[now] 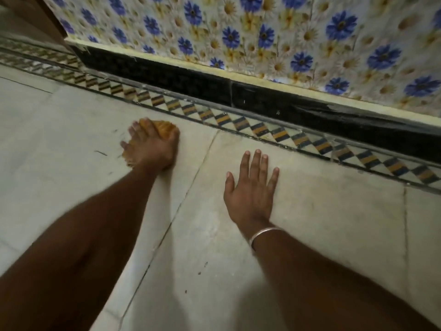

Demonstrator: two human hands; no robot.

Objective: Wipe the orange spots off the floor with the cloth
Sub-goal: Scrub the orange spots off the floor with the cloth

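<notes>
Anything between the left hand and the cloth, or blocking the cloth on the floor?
Nothing visible. The left hand grips the cloth against the floor; the right hand lies flat on the floor to its right, apart from it.

The floor [310,211] is made of pale stone slabs, with thin dark joints [186,187] between them and some small dark specks [199,273]. Along the wall runs a border band [281,133] with a diamond pattern in black, yellow and white. Above it is a glossy black skirting [262,99], then a wall covering [286,32] with blue and yellow flowers. The light is dim.
</notes>
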